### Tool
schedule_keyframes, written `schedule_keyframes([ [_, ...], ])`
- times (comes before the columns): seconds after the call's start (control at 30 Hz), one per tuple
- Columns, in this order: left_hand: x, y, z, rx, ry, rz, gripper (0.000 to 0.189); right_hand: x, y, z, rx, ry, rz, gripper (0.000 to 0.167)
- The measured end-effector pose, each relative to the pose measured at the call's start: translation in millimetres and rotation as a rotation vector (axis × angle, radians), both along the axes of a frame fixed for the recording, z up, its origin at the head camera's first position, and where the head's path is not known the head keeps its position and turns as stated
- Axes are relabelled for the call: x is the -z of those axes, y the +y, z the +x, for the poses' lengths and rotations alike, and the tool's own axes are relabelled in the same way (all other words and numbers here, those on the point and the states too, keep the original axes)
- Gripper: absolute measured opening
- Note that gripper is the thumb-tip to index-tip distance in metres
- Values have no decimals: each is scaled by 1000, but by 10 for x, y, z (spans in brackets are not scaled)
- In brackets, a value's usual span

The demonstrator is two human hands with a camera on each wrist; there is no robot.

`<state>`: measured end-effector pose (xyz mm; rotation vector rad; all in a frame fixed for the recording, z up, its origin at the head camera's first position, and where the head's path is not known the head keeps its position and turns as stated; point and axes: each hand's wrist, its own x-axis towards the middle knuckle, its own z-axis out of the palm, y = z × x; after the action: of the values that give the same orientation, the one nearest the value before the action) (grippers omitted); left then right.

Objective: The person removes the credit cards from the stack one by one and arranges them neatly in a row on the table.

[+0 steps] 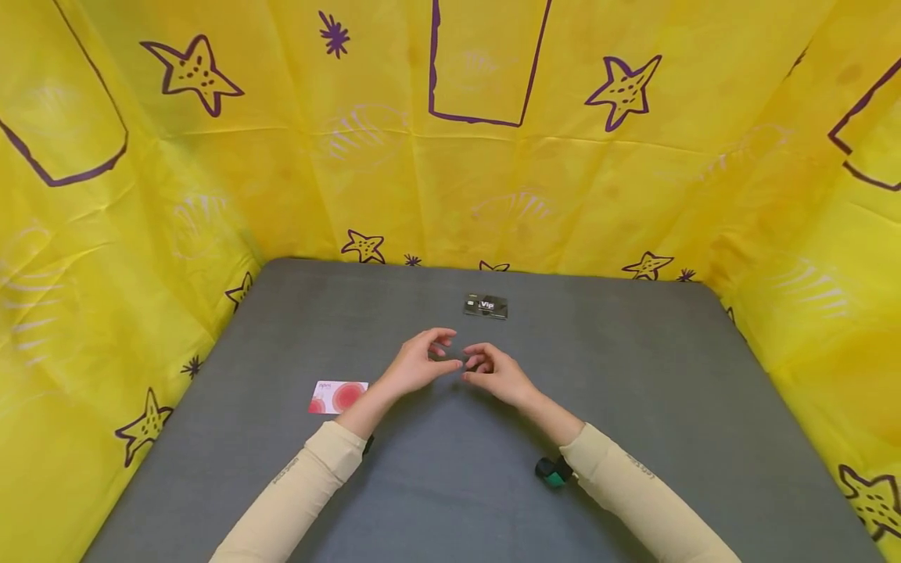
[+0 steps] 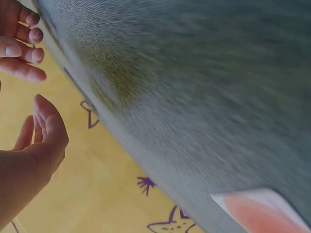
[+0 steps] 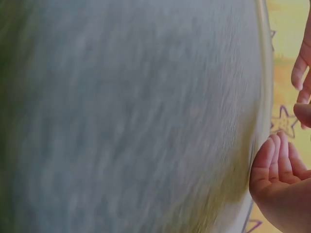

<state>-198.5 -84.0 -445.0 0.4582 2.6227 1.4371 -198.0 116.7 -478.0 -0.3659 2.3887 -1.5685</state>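
My left hand (image 1: pixel 421 363) hovers over the middle of the table with fingers loosely bent and nothing in its grasp. Facing it, fingertips a short gap away, is my right hand (image 1: pixel 500 377), likewise loosely bent and holding nothing. Beyond both hands lies a black card (image 1: pixel 486 306) marked "Vip", flat on the table. A white card with red circles (image 1: pixel 338 396) lies beside my left wrist, its right edge overlapped by the forearm. In the left wrist view a corner of this red and white card (image 2: pixel 262 211) shows at lower right.
A dark grey cloth covers the table (image 1: pixel 633 375). Yellow fabric walls (image 1: pixel 422 172) with purple starfish drawings rise along its back and sides. Under the right sleeve, a black and green wrist device (image 1: pixel 554 472) sticks out.
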Motion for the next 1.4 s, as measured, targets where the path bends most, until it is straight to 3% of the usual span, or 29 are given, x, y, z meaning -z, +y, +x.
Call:
schedule_keyframes([
  [0.63,173,303,-447,-82,-12,-7,55,15,418,-319,201,37,64,43],
  [1.4,215,403,-891,-160,-55,-52,53,32,487,-708,283,97,167,44],
])
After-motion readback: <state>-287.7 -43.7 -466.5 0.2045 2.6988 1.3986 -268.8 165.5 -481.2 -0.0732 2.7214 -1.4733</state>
